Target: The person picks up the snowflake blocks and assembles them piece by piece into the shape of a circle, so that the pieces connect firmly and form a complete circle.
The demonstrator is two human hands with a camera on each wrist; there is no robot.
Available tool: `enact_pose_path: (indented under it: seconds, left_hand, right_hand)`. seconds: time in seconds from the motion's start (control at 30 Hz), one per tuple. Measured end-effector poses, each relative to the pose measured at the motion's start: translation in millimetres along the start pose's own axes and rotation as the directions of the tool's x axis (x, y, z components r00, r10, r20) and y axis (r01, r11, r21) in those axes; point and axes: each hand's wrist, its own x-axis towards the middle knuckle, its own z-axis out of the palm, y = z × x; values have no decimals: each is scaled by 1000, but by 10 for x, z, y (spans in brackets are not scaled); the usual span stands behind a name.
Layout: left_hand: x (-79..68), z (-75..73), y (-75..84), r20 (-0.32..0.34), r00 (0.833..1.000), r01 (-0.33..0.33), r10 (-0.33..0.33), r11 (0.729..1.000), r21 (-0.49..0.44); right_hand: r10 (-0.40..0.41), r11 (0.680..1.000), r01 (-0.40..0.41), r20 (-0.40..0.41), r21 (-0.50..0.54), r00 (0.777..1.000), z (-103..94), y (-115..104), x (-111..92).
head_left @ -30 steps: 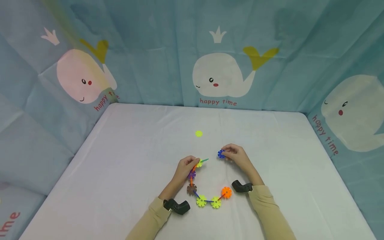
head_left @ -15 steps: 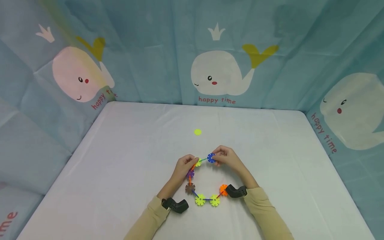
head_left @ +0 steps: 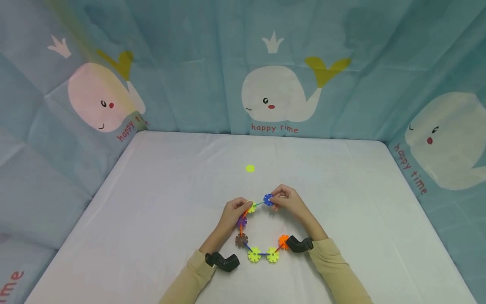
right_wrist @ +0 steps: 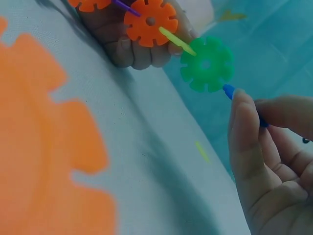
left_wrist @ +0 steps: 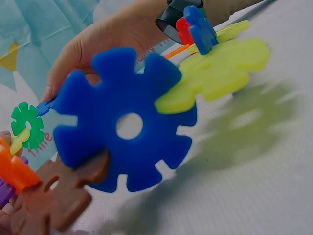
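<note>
Slotted notched plastic discs are joined edge to edge into a curved chain over the white table. My left hand (head_left: 232, 213) grips the chain's far left part, by its yellow disc (head_left: 251, 207) and an orange disc (right_wrist: 151, 22). Beyond the yellow one, the green disc (right_wrist: 207, 63) sticks out toward my right hand (head_left: 288, 200). Between thumb and fingers, that hand pinches a blue disc (head_left: 268, 199), its edge right at the green disc's rim. Purple (head_left: 242, 221) and brown discs (head_left: 241, 240) follow down the left side; an orange disc (head_left: 284, 242) ends the chain near the right wrist.
A loose yellow disc (head_left: 250, 168) lies on the white table (head_left: 171, 181) beyond the hands. Blue whale-print curtains (head_left: 205, 84) stand around the table's back and sides. Black wrist cameras (head_left: 300, 244) sit on both wrists, the right one overlapping the chain's orange end.
My right hand has moved left with the blue disc, bringing it to the green disc at the chain's end. The left hand has stayed nearly in place.
</note>
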Motion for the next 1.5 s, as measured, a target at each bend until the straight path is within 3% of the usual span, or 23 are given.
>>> enact_pose_path:
  seconds: [0.5,0.87,1.2,1.5]
  left_hand:
    - [-12,-20,-5,16,1000,-12,11,1000,22]
    - [-5,-46,-37,68,997,-32,33,999,-15]
    - [-11,-68,-26,94,996,-4,7,999,-35]
    - [-40,-65,113,138,990,-9,12,1000,-26]
  right_hand:
    - [-1,999,3,27,-49,1000,61,13,-38]
    - [-8,999,5,80,37,997,58,74,-75]
    - [-12,995,1,115,95,993,59,114,-81]
    - [-2,985,-16,103,174,995,79,85,-82]
